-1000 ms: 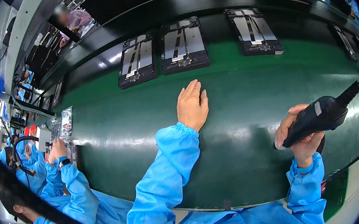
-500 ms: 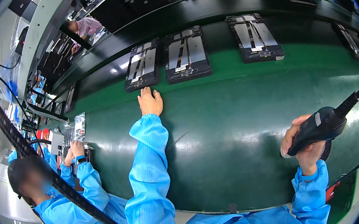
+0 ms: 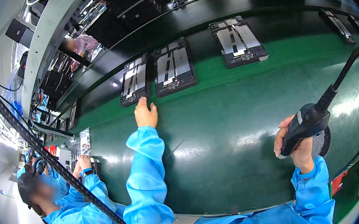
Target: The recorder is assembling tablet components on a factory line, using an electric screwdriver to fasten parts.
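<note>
My left hand (image 3: pixel 145 115) reaches forward, fingers stretched out and thumb apart. Its fingertips are at the near edge of the leftmost opened tablet in a black frame (image 3: pixel 134 81); whether they press on it I cannot tell. Just right of that lies a second opened tablet (image 3: pixel 173 66), with silvery plates and a white connector strip inside. Farther right is a third opened tablet (image 3: pixel 238 41). Over the right side of the bench, my right hand (image 3: pixel 301 153) is closed around a black corded handheld tool (image 3: pixel 304 128), whose exact kind is unclear.
The green bench (image 3: pixel 218 143) carries a dark round textured pad (image 3: pixel 322 143) beside my right hand. More units (image 3: pixel 337 26) lie at the far right. A co-worker (image 3: pixel 82 211) in blue works at left, near a clear plastic bag (image 3: pixel 85 141). A thick braided cable (image 3: pixel 62 169) crosses the left side.
The view has shifted, so the tablets appear lower and farther left. My left hand stays at the leftmost tablet's near edge. My right hand still grips the corded tool, now tilted more steeply.
</note>
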Available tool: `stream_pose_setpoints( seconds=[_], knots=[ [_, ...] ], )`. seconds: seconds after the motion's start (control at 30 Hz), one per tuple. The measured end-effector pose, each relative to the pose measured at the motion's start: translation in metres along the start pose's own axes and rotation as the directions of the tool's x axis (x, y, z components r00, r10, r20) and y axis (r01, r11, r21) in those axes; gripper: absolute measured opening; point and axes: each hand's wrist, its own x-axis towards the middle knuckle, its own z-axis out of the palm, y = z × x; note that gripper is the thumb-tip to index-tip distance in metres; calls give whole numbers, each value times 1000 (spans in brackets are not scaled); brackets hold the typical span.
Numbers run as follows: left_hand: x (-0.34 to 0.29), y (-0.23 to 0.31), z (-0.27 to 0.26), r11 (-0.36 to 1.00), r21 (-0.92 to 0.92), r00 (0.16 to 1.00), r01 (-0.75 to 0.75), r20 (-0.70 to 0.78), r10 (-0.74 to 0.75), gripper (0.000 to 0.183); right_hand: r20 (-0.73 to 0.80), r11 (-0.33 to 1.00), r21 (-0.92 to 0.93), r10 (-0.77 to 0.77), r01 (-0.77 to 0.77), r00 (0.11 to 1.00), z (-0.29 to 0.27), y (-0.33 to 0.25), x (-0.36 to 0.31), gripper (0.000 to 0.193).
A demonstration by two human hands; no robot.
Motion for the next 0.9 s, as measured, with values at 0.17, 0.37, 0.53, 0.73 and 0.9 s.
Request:
stream_pose_setpoints(
  seconds=[0.17, 0.37, 0.53, 0.73, 0.9],
  knots=[
    [51, -17, -25, 625, 703, 932, -338, 342, 120, 55, -46, 998, 44, -35, 37, 998, -10, -6, -4, 88],
    [85, -96, -2, 823, 417, 892, -385, 398, 215, 54, -8, 999, 32, -44, 44, 999, -20, -9, 2, 86],
    [74, -46, -39, 867, 421, 951, -265, -34, 307, 49, 31, 985, -124, -117, 120, 993, -29, -16, 3, 83],
    [52, 1, -123, 911, 383, 825, -156, -456, 333, 20, -17, 990, 38, -136, 136, 991, -36, -18, -1, 78],
    [1, 99, -173, 915, 181, 781, -361, -477, 403, 19, 26, 983, -86, -163, 164, 986, -43, -31, -2, 81]
  ],
)
